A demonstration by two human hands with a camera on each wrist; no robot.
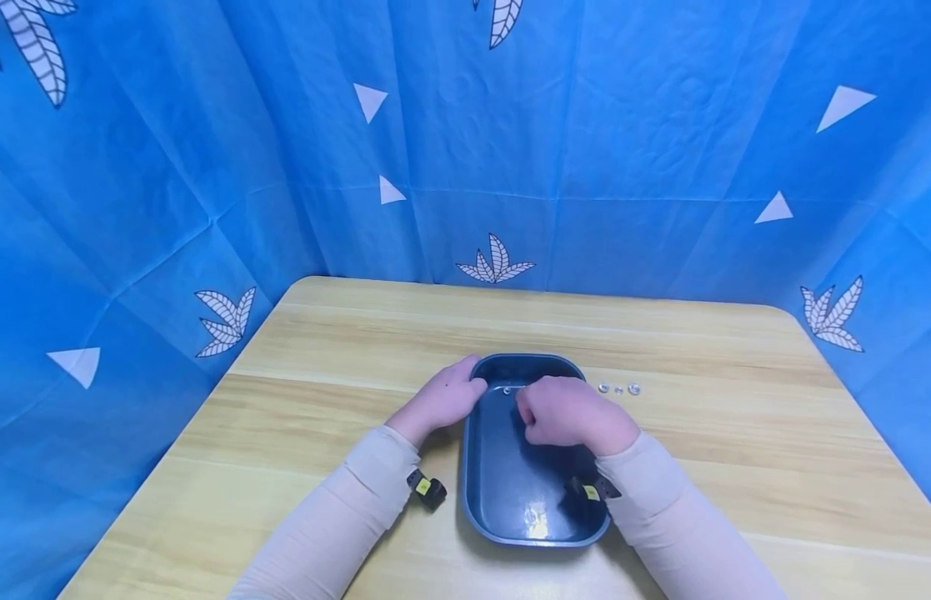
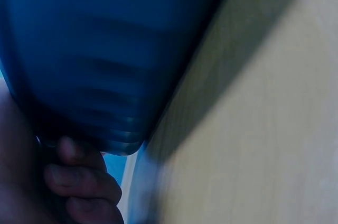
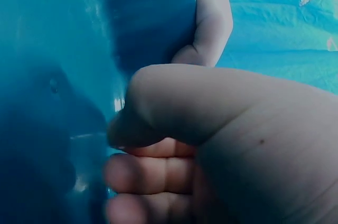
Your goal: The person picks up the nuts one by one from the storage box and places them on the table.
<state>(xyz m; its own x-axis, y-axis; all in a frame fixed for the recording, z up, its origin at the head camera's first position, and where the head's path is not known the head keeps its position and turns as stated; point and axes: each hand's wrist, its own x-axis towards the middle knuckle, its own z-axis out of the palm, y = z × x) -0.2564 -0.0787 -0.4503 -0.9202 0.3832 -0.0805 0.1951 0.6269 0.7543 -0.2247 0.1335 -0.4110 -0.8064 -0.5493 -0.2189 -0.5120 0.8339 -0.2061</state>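
A dark blue rectangular tray [image 1: 468, 483] with rounded corners sits on the table in the head view. My left hand [image 1: 448, 392] grips its far left rim, thumb over the edge and fingers [image 2: 84, 179] curled against the outside. Inside the tray, towards its far right side, is my right hand [image 1: 566, 412]. Its thumb [image 3: 142, 110] bends down onto the curled fingers [image 3: 148, 174], and nothing shows between them; the index fingertip is hidden. A small shiny round piece [image 1: 507, 391] lies on the tray floor, just left of that hand.
To the right of the tray, several small shiny round pieces [image 1: 618, 390] lie in a row on the wooden table [image 1: 735, 467]. A blue curtain [image 1: 623, 125] with leaf prints hangs behind and at both sides. A black band [image 1: 426, 487] circles each wrist.
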